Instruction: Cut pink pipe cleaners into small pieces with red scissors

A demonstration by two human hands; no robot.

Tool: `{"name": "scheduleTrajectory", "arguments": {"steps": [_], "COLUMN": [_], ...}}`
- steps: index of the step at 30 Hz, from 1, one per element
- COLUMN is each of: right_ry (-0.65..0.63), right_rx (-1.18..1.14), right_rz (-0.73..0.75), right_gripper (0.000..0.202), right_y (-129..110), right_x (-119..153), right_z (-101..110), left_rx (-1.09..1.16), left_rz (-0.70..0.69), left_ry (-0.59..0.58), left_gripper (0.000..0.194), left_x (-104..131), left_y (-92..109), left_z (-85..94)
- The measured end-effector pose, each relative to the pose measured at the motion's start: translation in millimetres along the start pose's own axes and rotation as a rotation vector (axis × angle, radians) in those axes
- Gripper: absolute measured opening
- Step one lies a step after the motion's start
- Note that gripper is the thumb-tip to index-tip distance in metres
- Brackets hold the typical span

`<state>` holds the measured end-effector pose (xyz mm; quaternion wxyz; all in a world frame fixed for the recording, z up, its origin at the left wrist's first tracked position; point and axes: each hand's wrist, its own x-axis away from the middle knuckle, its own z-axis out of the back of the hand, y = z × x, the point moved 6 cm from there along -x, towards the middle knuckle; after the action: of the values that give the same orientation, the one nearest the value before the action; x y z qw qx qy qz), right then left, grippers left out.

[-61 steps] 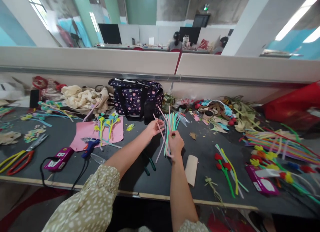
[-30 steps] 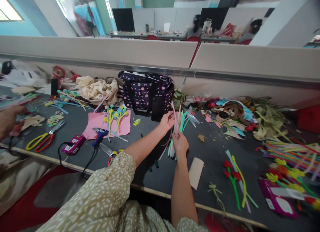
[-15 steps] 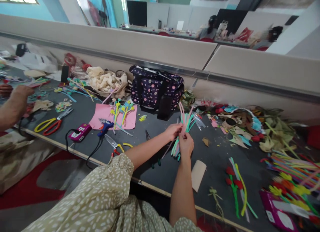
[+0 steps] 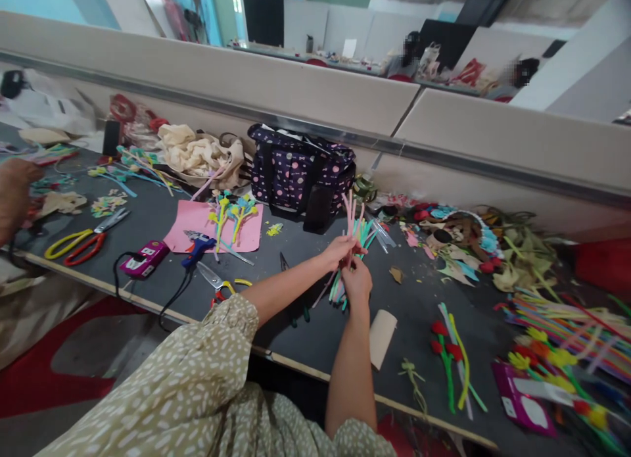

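Note:
My left hand (image 4: 339,252) is closed on several pink pipe cleaners (image 4: 351,214), whose tips stick up above the fingers. Just below it, my right hand (image 4: 357,281) has its fingers pinched at the lower part of the same pink stems. Under and behind both hands lies a loose bundle of green pipe cleaners (image 4: 365,233) on the dark table (image 4: 315,338); their lower ends show left of the right wrist. A cardboard tube (image 4: 383,338) rests close to my right forearm. Pliers (image 4: 284,263) are partly hidden behind my left forearm.
Scissors (image 4: 217,279), a blue glue gun (image 4: 198,248) and a pink sheet (image 4: 251,230) with pipe-cleaner flowers lie left. A patterned bag (image 4: 290,174) stands behind. Red pipe-cleaner flowers (image 4: 440,338) and many coloured stems (image 4: 566,332) are right. Another person's hand (image 4: 14,187) shows far left.
The view has shifted, so the table things sit slightly further left. Both hands stay on the pink pipe cleaners, with the fingers slightly rearranged and the pink tips spread differently.

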<state>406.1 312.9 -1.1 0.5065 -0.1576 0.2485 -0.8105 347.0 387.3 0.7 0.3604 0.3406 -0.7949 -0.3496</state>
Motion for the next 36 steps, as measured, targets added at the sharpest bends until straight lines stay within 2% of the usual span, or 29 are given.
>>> {"name": "scheduleTrajectory", "arguments": {"steps": [3, 7, 14, 18, 25, 30, 36], "right_ry": [-0.025, -0.046, -0.08, -0.053, -0.028, -0.017, 0.025], "right_rx": [0.03, 0.067, 0.146, 0.076, -0.007, -0.003, -0.028], "right_rz": [-0.038, -0.067, -0.045, -0.023, -0.035, -0.047, -0.076], "right_gripper": [0.027, 0.025, 0.024, 0.019, 0.015, 0.015, 0.014], "right_y": [1, 3, 6, 11, 16, 19, 25], "right_x": [0, 1, 0, -1, -2, -2, -4], "right_z": [3, 4, 2, 3, 4, 5, 7], "left_rx": [-0.016, -0.018, -0.013, 0.064, 0.212, 0.306, 0.347], "left_rz": [-0.001, -0.047, -0.209, -0.31, -0.393, -0.432, -0.506], "left_ry": [-0.028, -0.01, 0.027, 0.016, 0.036, 0.112, 0.17], "left_gripper": [0.023, 0.023, 0.021, 0.025, 0.026, 0.029, 0.023], "left_x": [-3, -6, -14, -16, -2, 11, 27], "left_y": [6, 18, 46, 67, 100, 116, 132], "left_z": [-1.0, -0.6, 2.2, 5.0, 18.8, 28.1, 50.1]}}
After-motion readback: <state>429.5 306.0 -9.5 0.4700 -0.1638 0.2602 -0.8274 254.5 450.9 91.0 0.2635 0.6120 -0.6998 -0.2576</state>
